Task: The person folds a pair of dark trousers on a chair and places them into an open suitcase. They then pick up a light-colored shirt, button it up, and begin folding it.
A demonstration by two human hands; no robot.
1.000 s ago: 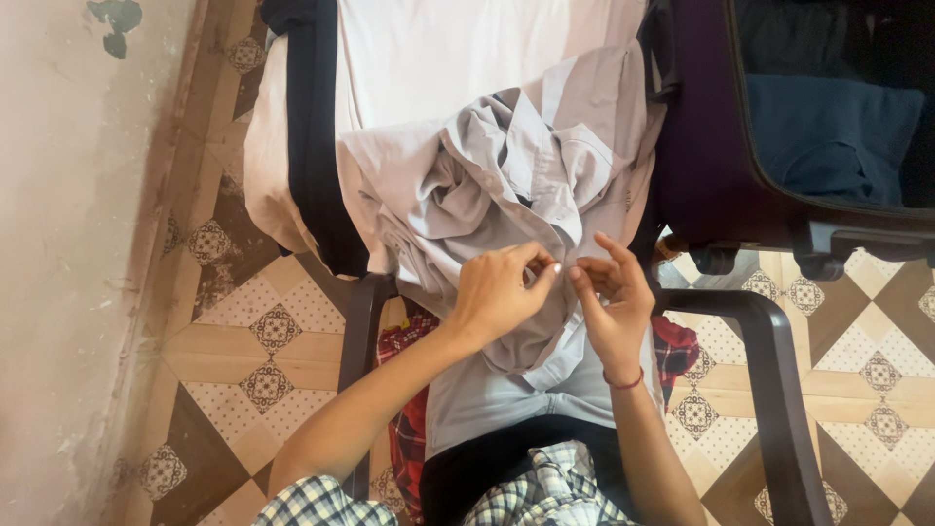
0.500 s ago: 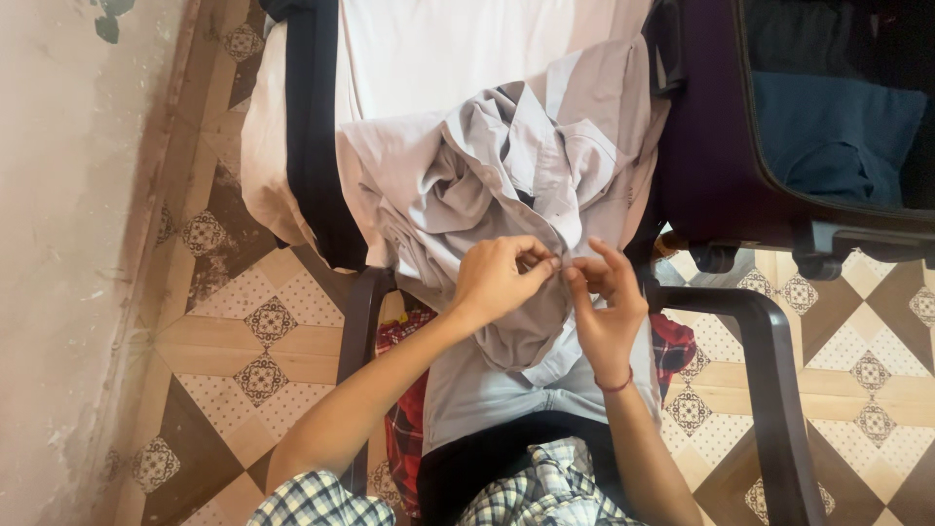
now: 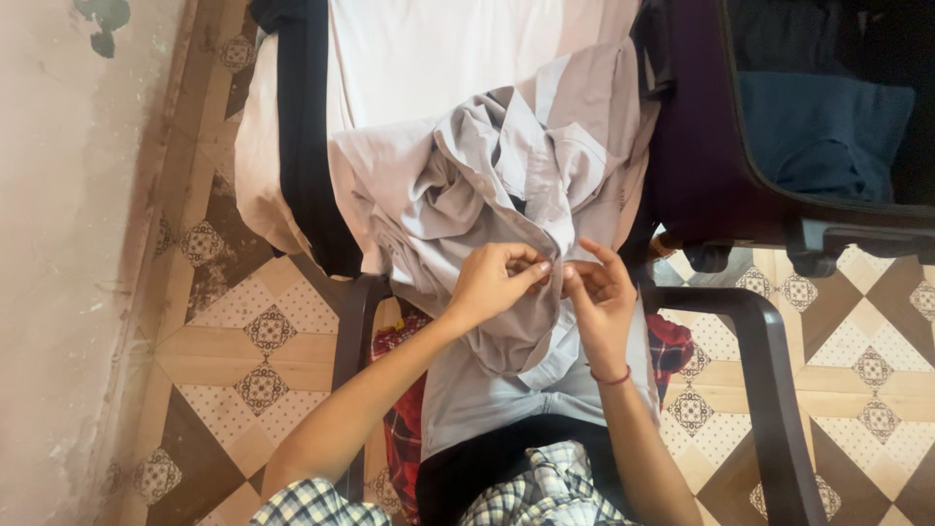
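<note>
Between both hands (image 3: 550, 282), seemingly pinched: grey shirt (image 3: 487, 185).

head cam | looks steeply down | close over lap | single view

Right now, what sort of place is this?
Probably a room in a home, perhaps a bedroom: patterned floor tiles, a dark chair and an open suitcase with clothes; both hands work a grey shirt.

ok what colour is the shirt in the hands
Light grey shirt, clearest in the head view, pinched by both hands.
</note>
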